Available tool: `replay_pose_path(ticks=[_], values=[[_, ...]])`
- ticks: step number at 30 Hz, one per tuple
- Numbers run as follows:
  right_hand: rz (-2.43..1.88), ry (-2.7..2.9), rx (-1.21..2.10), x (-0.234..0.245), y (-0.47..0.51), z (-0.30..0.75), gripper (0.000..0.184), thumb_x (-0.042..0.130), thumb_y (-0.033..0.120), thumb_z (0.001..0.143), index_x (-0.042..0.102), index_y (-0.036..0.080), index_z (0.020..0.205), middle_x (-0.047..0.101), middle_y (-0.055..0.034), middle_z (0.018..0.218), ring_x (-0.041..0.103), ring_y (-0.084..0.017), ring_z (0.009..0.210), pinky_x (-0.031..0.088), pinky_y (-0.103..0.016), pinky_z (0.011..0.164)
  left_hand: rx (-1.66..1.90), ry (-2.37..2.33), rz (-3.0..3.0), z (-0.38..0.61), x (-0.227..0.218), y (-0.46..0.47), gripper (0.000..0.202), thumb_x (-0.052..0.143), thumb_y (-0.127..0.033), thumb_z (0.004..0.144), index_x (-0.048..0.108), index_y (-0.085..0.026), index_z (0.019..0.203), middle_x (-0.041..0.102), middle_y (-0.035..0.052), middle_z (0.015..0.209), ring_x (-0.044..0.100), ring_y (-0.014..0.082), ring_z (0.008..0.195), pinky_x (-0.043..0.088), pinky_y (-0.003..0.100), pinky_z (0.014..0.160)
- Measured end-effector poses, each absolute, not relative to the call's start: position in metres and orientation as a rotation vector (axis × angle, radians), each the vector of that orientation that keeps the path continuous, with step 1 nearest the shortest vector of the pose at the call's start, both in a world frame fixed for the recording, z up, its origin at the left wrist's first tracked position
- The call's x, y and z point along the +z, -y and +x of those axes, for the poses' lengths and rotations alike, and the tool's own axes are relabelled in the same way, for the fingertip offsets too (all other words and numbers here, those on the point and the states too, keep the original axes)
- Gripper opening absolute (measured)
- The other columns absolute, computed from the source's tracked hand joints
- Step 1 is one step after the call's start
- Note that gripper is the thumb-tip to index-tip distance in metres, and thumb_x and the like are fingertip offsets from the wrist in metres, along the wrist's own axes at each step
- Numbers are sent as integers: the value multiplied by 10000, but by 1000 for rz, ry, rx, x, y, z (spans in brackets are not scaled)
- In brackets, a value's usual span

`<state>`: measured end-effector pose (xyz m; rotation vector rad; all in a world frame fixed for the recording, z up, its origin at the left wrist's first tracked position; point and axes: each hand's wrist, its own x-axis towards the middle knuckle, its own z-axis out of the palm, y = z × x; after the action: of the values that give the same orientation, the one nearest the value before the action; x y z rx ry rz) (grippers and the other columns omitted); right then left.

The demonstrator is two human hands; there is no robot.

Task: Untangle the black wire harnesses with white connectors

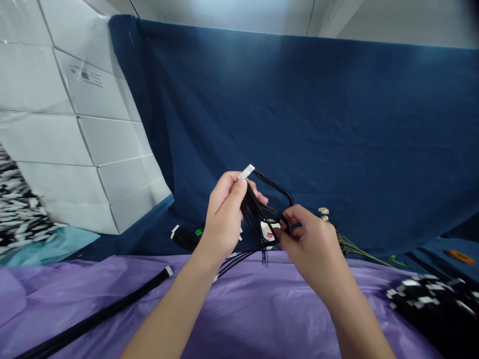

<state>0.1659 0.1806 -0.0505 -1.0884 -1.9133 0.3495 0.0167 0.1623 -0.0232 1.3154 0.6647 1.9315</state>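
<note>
The person holds a bunch of thin black wires point(255, 209) up in the air between both hands. The left hand point(223, 217) is closed tight around the bunch. A white tip point(246, 172) pokes out just above its fingers. From there the wires bend in a loop, going right and down into the right hand point(312, 247). That hand pinches the loop with its thumb and first finger. A small white roll point(268, 230) with a red mark sits just left of those fingertips, against the wires. Loose wire ends hang below it. A purple sheet point(239, 309) lies under both hands.
</note>
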Motion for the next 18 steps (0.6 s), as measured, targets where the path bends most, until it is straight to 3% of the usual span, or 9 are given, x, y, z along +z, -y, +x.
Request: replay_pose_path(ticks=[10,18], values=[[-1195,1964,108,-53,-185,172,160,640,66,712,548,193,743,600,27,631,551,-121,579,348,-213,554,1873,-692,1353,17,-19,-159,137,477,-224,941,521,-153,833,579,6,774,653,125,712,548,252,697],[-1340,2045,-29,-54,-180,172,127,633,126,780,533,201,758,625,-1,722,567,-168,638,304,-253,558,1849,-716,1370,15,-19,-159,140,474,-230,943,517,-155,833,572,1,778,662,123,712,554,239,682]])
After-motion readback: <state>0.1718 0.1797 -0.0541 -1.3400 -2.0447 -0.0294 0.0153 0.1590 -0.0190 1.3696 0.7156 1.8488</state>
